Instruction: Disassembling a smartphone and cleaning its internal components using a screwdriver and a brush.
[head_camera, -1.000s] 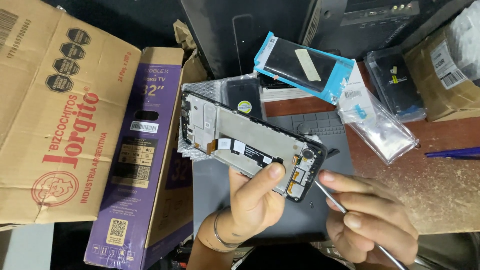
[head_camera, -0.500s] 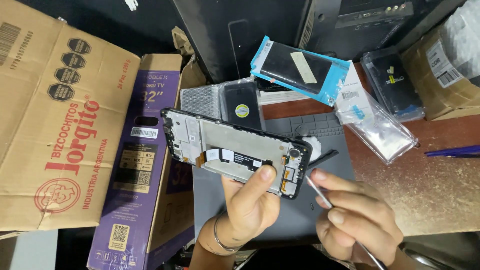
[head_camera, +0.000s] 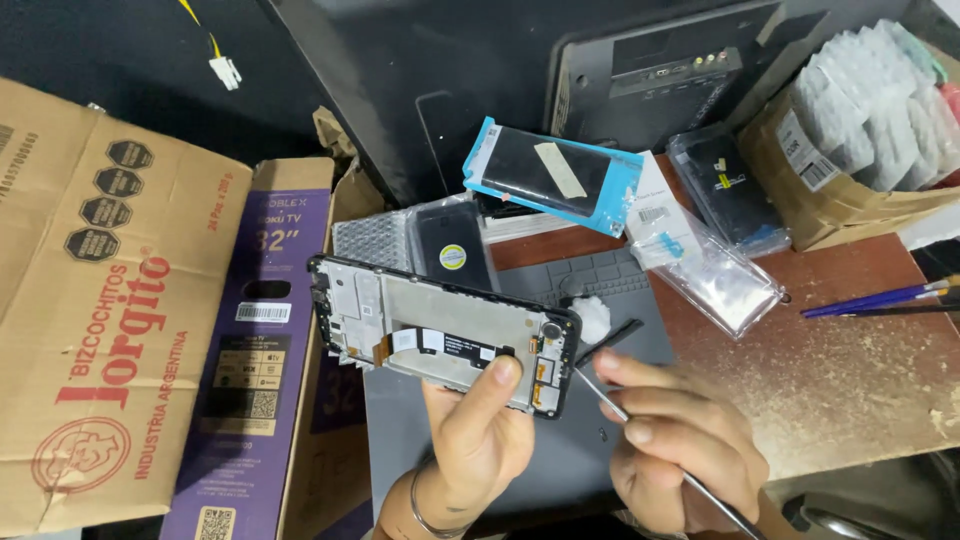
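Phone frame (head_camera: 440, 345), opened up with its inner boards and an orange flex cable showing, sits just left of the middle of the frame, tilted so its right end dips lower. I see my left hand (head_camera: 475, 440) closed on it from below, thumb pressed on the lower edge near the right end. My right hand (head_camera: 675, 450), at lower right of centre, is curled narrow around a thin metal pry tool (head_camera: 640, 435), whose tip meets the frame's right end; the handle runs off toward the bottom edge. A black spudger (head_camera: 610, 340) lies just beside that end, on the grey work mat (head_camera: 590, 290) under both hands. Upper centre holds a blue-edged display panel (head_camera: 555, 175), with a clear plastic bag (head_camera: 715, 270) and a dark bagged phone part (head_camera: 725, 190) to its right. A brown cardboard box (head_camera: 95, 300) and a purple television carton (head_camera: 255, 370) fill the left. Blue pens (head_camera: 880, 298) lie at the right edge on the wooden table (head_camera: 850, 370).
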